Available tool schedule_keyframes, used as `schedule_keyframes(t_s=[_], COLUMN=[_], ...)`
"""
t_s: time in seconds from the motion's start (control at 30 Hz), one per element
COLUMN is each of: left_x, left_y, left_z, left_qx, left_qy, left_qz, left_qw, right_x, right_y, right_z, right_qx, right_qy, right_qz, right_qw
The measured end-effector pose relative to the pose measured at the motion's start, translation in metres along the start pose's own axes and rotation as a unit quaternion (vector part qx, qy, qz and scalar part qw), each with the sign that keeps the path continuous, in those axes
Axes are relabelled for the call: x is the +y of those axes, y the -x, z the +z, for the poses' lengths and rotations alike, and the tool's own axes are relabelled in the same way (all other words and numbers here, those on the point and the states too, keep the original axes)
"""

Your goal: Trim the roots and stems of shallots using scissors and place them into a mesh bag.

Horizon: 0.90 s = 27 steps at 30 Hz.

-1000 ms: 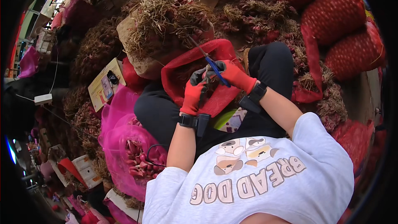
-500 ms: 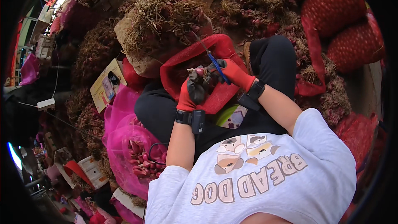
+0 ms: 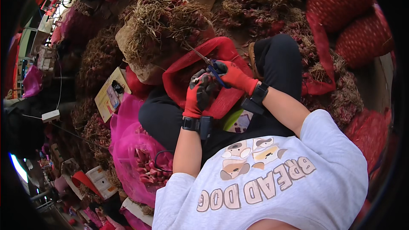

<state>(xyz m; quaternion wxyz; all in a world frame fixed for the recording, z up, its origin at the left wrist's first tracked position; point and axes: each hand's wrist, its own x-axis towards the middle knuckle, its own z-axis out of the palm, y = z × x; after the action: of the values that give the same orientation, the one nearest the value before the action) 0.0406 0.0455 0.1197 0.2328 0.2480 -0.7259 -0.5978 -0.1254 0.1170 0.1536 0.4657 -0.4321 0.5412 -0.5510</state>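
Observation:
In red gloves with dark palms, both hands are close together above an open red mesh bag between my legs. My left hand is closed around a small shallot, of which only a pale pinkish bit shows between the fingers. Blue-handled scissors are gripped in my right hand, their blades pointing up and left over the bag's rim. The blades are apart from the shallot. Beyond the bag, a heap of shallots with dry roots and stalks tops a pale sack.
Left of my leg stands a pink mesh bag holding trimmed shallots. More unclean shallots lie at the back right, near full red mesh sacks. A yellowish board carries small dark items. A white power strip hangs on a cord.
My left hand has turned, and its fingers now cover most of the shallot that showed plainly before. The scissors have shifted left, with the blades tilted lower. The view has shifted slightly.

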Motion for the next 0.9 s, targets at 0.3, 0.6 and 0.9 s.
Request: schedule_keyframes(t_s=[0.3, 0.6, 0.9], left_x=[0.01, 0.007, 0.006], left_y=[0.004, 0.001, -0.003], left_z=[0.004, 0.008, 0.011], left_qx=[0.041, 0.084, 0.035], left_qy=[0.501, 0.439, 0.146], left_qz=[-0.105, -0.11, -0.094], left_qw=[0.858, 0.888, 0.984], right_x=[0.007, 0.026, 0.02], right_y=[-0.003, -0.006, -0.01], right_z=[-0.005, -0.008, -0.017], right_qx=[-0.019, 0.031, -0.04], right_qy=[-0.019, -0.164, -0.208], right_qz=[0.079, 0.079, 0.131], right_qw=[0.997, 0.983, 0.969])
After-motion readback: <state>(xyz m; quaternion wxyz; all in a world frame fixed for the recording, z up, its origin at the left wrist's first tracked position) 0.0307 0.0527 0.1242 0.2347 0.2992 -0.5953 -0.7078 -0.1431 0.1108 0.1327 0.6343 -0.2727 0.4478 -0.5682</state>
